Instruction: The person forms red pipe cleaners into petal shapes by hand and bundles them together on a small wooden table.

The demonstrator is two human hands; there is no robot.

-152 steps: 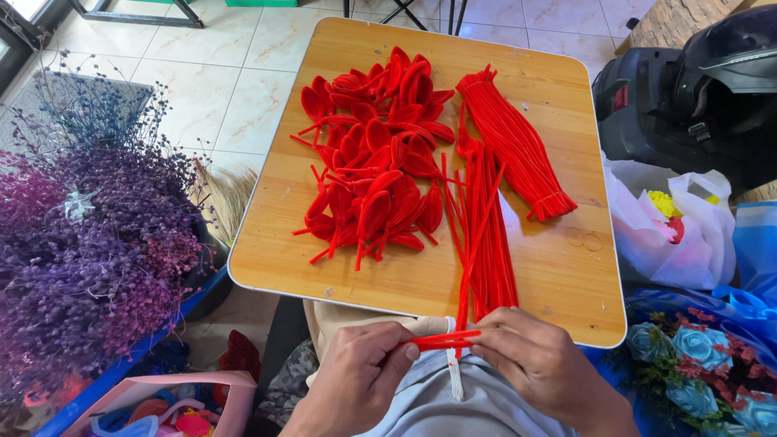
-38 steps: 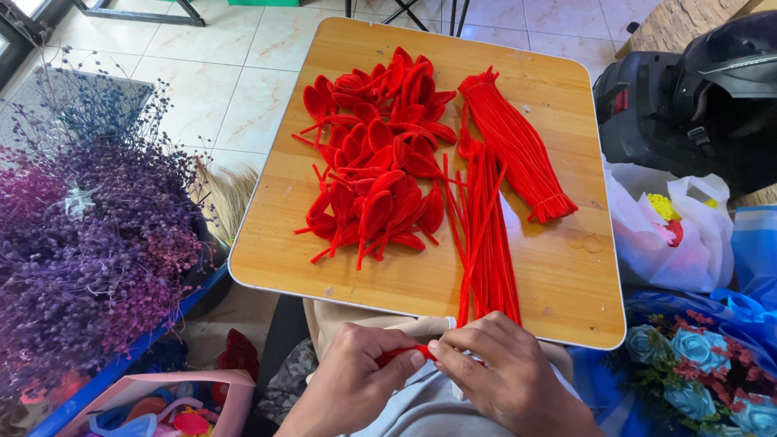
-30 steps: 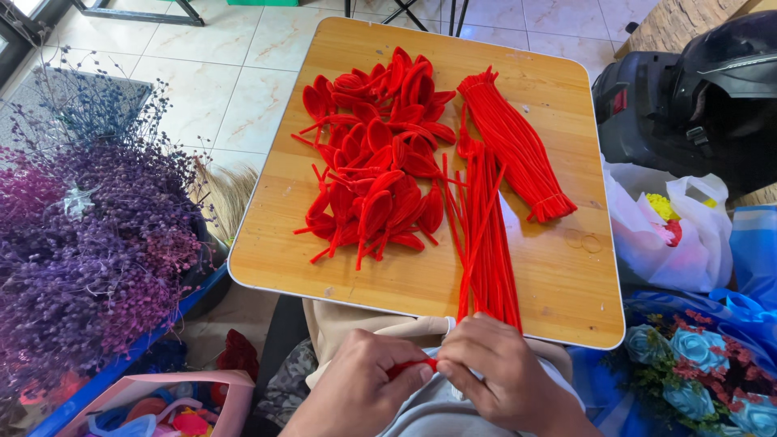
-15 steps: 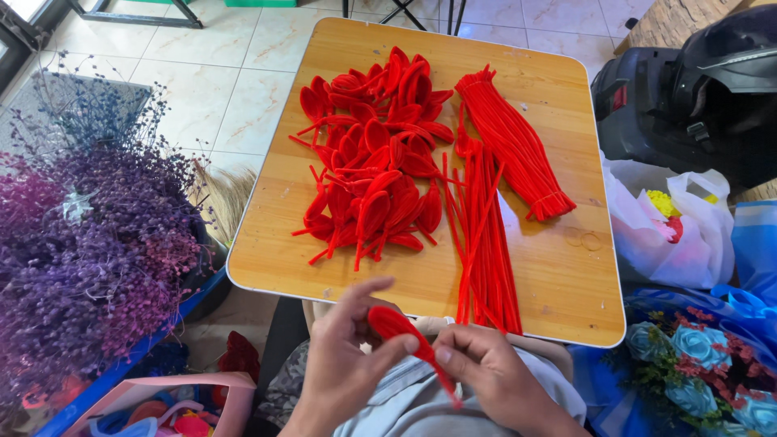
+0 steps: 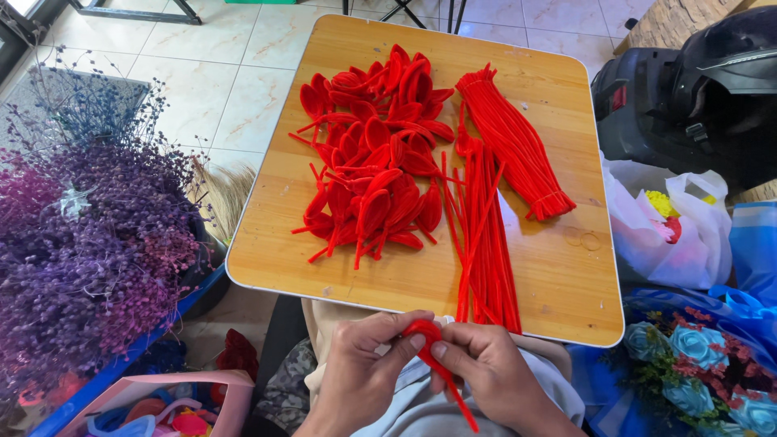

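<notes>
While both hands, left hand point(image 5: 368, 372) and right hand point(image 5: 486, 372), pinch a red pipe cleaner point(image 5: 433, 356), loose stems point(image 5: 484, 243) overhang the wooden table point(image 5: 558, 275) edge just beyond.

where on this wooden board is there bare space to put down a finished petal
Bare wood shows on the board along its left edge beside the petal pile, and at the right front corner past the tied bundle. The middle is crowded with petals and loose stems.

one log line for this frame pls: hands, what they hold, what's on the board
left hand: pinching red pipe cleaner | right hand: pinching it too | wooden board: folded red loops, loose straight stems, tied bundle
</notes>
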